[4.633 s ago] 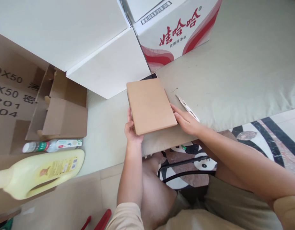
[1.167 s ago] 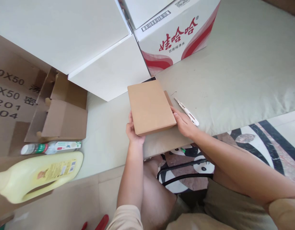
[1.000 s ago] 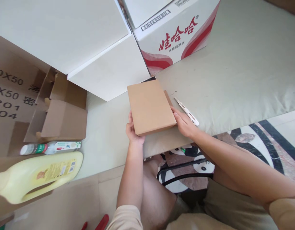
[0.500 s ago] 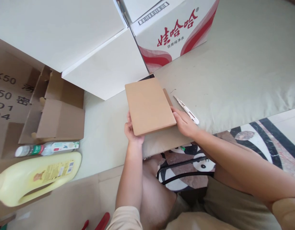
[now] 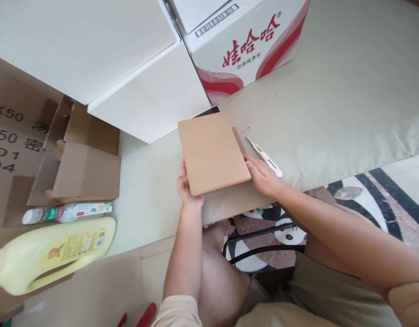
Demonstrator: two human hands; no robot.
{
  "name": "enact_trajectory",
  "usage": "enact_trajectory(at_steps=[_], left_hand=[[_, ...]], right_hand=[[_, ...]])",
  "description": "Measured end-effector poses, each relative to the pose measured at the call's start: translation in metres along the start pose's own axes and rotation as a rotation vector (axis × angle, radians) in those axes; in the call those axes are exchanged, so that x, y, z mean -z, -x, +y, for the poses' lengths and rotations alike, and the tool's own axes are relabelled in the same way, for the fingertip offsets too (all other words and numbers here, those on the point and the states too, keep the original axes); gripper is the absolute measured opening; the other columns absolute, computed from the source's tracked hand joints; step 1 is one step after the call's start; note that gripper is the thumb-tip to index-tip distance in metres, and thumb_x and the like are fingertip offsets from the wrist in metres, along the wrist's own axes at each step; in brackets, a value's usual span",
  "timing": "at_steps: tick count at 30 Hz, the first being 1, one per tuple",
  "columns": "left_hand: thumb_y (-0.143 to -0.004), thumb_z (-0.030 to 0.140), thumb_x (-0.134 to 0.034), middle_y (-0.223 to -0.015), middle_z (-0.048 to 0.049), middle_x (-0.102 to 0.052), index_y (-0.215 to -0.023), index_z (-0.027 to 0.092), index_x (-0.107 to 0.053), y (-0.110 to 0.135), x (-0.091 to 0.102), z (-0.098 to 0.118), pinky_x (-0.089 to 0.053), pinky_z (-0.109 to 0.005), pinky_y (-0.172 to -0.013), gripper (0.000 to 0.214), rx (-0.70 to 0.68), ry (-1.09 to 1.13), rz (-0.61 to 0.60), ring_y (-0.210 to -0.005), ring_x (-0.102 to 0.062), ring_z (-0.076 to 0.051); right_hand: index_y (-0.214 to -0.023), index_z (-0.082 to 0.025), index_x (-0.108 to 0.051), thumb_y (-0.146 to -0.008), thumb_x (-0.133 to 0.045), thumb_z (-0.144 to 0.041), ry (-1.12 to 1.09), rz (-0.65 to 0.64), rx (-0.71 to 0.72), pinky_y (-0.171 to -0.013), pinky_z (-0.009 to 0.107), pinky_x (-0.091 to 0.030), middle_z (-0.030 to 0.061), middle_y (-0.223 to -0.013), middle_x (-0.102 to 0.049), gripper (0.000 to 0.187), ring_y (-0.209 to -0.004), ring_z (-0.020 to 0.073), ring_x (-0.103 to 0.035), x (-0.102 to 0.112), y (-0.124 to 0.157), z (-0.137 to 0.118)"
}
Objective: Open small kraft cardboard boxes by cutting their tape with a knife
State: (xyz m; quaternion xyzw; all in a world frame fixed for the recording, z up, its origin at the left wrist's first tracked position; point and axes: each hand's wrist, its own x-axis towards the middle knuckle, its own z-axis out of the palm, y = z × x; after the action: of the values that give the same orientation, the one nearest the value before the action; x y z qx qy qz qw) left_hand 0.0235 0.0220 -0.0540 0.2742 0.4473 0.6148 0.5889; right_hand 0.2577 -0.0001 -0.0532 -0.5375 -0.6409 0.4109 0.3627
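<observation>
A flat brown cardboard box (image 5: 212, 152) is held over the edge of a pale green cushion (image 5: 332, 104). My left hand (image 5: 186, 187) grips its near left corner from below, fingers curled under it. My right hand (image 5: 263, 175) presses against its right side, fingers closed on the edge. A dark flat object (image 5: 206, 111) peeks out under the box's far edge. Another piece of brown cardboard (image 5: 238, 202) lies beneath the box on the cushion's edge.
A white utility knife (image 5: 265, 156) lies on the cushion right of the box. A red-and-white printed carton (image 5: 250, 45) and white panels (image 5: 93, 50) stand behind. At left are an open cardboard box (image 5: 83, 170), a water bottle (image 5: 66, 212) and a yellow jug (image 5: 52, 252).
Both hands keep their grip on the flat box; it has only shifted slightly. The view has drifted a little, nothing else moved.
</observation>
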Motion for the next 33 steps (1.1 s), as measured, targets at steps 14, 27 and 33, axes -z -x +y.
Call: enact_trajectory(at_steps=[14, 27, 33], left_hand=[[-0.071, 0.045, -0.068, -0.114, -0.0054, -0.074, -0.111, 0.029, -0.068, 0.0004, -0.0027, -0.0006, -0.056, -0.038, -0.084, 0.043, 0.0, 0.026, 0.028, -0.113, -0.067, -0.031], [-0.065, 0.034, -0.068, -0.113, -0.0045, -0.075, -0.114, 0.026, -0.07, 0.0008, -0.0047, 0.001, -0.056, -0.032, -0.078, 0.049, 0.026, 0.119, 0.047, -0.102, -0.07, -0.026], [-0.07, 0.039, -0.067, -0.113, -0.0046, -0.075, -0.112, 0.027, -0.07, -0.0005, -0.0017, -0.0006, -0.056, -0.033, -0.079, 0.045, 0.011, 0.081, 0.035, -0.105, -0.07, -0.027]], right_hand=[[-0.128, -0.028, -0.064, -0.103, -0.019, -0.055, 0.016, -0.016, -0.017, -0.095, 0.049, -0.05, 0.0098, -0.11, -0.076, 0.058, -0.114, 0.0344, -0.066, 0.0018, -0.0004, -0.0004], [-0.118, -0.022, -0.062, -0.104, -0.023, -0.049, 0.008, -0.009, -0.021, -0.091, 0.046, -0.049, 0.0123, -0.102, -0.074, 0.05, -0.11, 0.0331, -0.066, 0.0037, 0.001, -0.0016], [-0.116, -0.021, -0.061, -0.102, -0.022, -0.047, 0.024, -0.019, -0.048, -0.091, 0.048, -0.049, 0.0141, -0.1, -0.073, 0.049, -0.11, 0.0348, -0.066, 0.0036, 0.0001, -0.003]])
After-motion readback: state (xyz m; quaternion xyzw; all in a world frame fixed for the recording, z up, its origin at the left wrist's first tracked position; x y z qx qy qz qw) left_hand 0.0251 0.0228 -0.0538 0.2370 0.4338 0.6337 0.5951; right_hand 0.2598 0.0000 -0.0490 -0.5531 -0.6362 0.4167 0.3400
